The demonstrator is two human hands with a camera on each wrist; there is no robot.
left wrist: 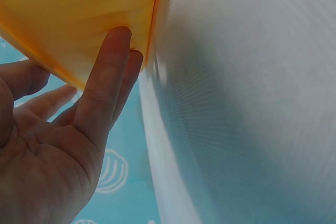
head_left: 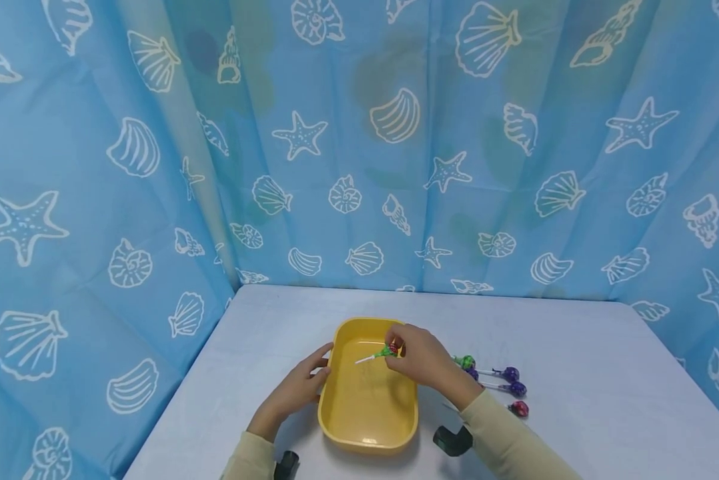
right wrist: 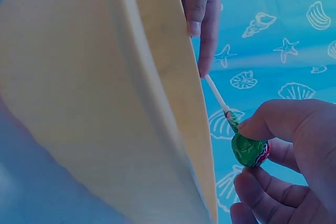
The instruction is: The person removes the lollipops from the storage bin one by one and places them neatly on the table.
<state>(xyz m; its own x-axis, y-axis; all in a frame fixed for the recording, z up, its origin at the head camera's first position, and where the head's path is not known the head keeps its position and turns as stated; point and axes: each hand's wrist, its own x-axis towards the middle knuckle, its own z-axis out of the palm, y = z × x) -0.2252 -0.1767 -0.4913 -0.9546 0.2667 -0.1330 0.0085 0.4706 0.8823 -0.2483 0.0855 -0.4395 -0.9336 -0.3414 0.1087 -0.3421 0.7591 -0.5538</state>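
Two hands: worked at one yellow tray (head_left: 368, 427), landmark for every place below.
Tray: sat on a pale table (head_left: 575, 347), near its front edge, in front of a blue curtain (head_left: 95, 167) printed with shells and starfish.
Left hand (head_left: 296, 390): rested against the tray's left outer wall; fingers (left wrist: 107, 72) straight and pressed together, flat on the yellow plastic, thumb apart from them.
Right hand (head_left: 425, 360): hovered over the tray's far right part; thumb and fingers (right wrist: 273, 121) pinched a green-wrapped lollipop.
Green lollipop (head_left: 386, 351): held above the tray's inside, clear of its floor; white stick (right wrist: 216, 94) pointed left, towards the left hand.
Loose lollipops: lay on the table just right of the tray; one green (head_left: 466, 362), two purple (head_left: 509, 374) (head_left: 517, 388), one red (head_left: 518, 409) nearest the front.
Sleeves: cream (head_left: 515, 440), on both forearms.
Wrist gear: dark mounts (head_left: 452, 440) below the tray, at each wrist.
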